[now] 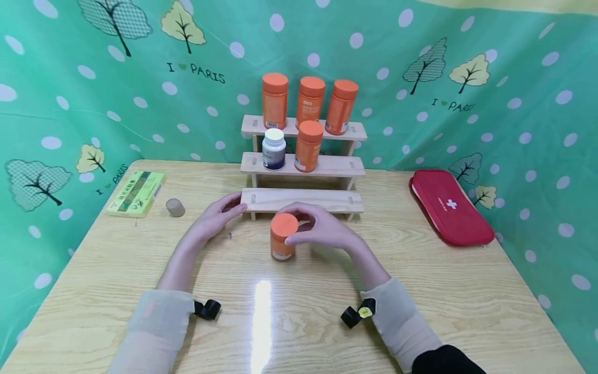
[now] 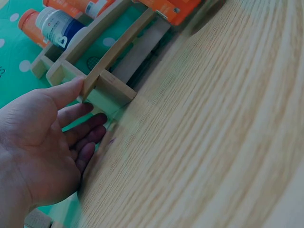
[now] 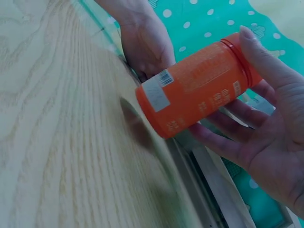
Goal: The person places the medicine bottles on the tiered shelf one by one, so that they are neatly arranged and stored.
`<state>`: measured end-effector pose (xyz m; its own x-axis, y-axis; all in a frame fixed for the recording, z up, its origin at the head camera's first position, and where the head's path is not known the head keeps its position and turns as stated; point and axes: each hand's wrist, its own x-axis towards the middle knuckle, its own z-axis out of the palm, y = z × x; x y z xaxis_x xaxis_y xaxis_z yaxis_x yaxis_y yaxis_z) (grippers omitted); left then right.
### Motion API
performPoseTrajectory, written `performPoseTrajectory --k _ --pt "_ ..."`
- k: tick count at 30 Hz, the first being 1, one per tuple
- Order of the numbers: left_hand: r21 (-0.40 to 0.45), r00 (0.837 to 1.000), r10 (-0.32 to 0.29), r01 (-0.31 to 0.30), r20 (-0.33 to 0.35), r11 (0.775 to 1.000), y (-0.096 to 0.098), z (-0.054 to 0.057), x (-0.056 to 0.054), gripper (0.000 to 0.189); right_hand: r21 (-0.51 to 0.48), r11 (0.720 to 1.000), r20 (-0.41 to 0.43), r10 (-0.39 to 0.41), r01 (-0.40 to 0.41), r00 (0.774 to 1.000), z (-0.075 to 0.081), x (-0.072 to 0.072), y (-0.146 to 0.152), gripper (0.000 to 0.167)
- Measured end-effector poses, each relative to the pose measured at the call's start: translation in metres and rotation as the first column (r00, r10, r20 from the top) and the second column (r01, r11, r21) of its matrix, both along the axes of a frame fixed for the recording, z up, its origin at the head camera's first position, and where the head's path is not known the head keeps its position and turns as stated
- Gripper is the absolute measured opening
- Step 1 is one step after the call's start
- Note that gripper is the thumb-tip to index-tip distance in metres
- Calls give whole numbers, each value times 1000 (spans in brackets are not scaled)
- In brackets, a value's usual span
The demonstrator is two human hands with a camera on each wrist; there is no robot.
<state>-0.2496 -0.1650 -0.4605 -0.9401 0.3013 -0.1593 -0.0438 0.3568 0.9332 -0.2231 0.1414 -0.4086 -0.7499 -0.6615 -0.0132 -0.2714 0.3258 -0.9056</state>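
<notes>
My right hand (image 1: 322, 226) holds an orange bottle (image 1: 282, 244) upright in front of the wooden rack's lowest step. In the right wrist view the thumb lies at the lid of the bottle (image 3: 199, 85) and the fingers curl behind it; its base is close over the table. At the left end of the three-step wooden rack (image 1: 301, 200), my left hand (image 1: 216, 215) pinches the corner of the lowest step. The left wrist view shows that thumb on the board's edge, the fingers curled below. Three orange bottles (image 1: 274, 101) stand on the top step.
On the middle step are a white-capped dark blue bottle (image 1: 273, 150) and another orange bottle (image 1: 308, 147). A green-yellow box (image 1: 136, 194) and a small grey-brown cylinder (image 1: 175, 208) lie at left. The red first-aid pouch (image 1: 450, 208) lies at right. A polka-dot curtain (image 1: 187, 114) hangs behind.
</notes>
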Motion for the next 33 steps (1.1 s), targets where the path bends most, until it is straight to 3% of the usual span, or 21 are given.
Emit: performPoseTrajectory --k 12,18,26,33 --pt "27 1000 -7 8 -10 1000 -1 -2 -2 74 -34 994 -63 -101 99 993 21 -10 33 51" --pt "21 1000 1 -1 -8 1000 -4 -4 -1 76 -34 990 -117 -140 137 983 42 -24 55 50" --pt "23 1000 5 -4 -16 1000 -5 -6 -1 73 -112 969 -207 -240 220 949 77 -45 81 45" --pt "19 1000 2 -2 -8 1000 -5 -7 -2 75 -82 937 -225 -350 341 909 104 -63 101 41"
